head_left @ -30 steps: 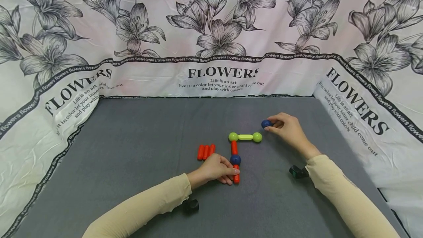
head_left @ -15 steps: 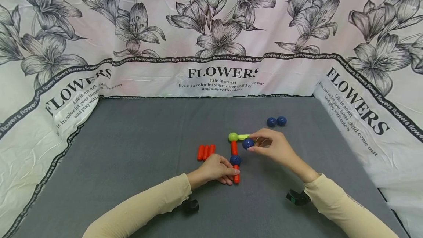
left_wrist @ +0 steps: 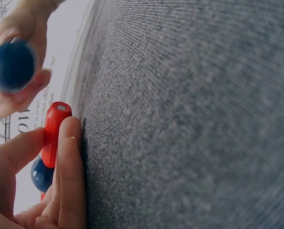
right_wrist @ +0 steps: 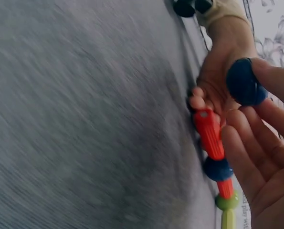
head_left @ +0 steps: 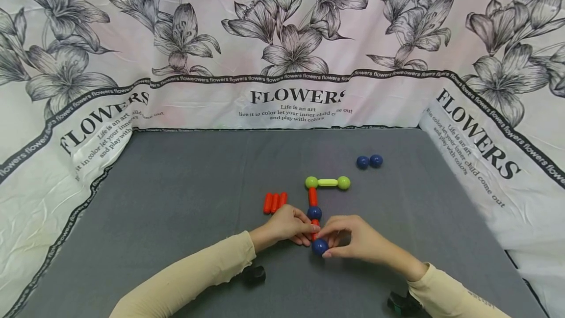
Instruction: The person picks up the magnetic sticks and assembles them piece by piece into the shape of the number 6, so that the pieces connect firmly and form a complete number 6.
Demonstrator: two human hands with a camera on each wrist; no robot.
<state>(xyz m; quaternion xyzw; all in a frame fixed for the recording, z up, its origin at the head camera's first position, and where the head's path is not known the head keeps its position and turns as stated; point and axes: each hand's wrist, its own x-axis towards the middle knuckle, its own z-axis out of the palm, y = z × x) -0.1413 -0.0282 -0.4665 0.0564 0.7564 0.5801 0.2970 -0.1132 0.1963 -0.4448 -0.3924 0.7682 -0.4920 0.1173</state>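
Observation:
My left hand (head_left: 284,225) pinches a red rod (left_wrist: 51,133) between thumb and fingers, low over the grey cloth. That rod's far end meets a blue ball (head_left: 315,213), and a second red rod (head_left: 313,196) runs on to a green ball (head_left: 311,182). From there a light green rod (head_left: 328,182) reaches another green ball (head_left: 344,183). My right hand (head_left: 359,242) holds a separate blue ball (right_wrist: 246,82) between thumb and fingertips near the held rod's free end. In both wrist views this ball is apart from the rod, whose tip shows a small metal disc.
Three loose red rods (head_left: 275,203) lie side by side left of the joined pieces. Two blue balls (head_left: 369,162) sit at the back right. Flower-printed cloth (head_left: 291,104) walls the grey table (head_left: 198,171) at the back and sides.
My right hand has picked up a blue ball at the back right and carried it toward me to the held rod's near end. The left hand has stayed in place.

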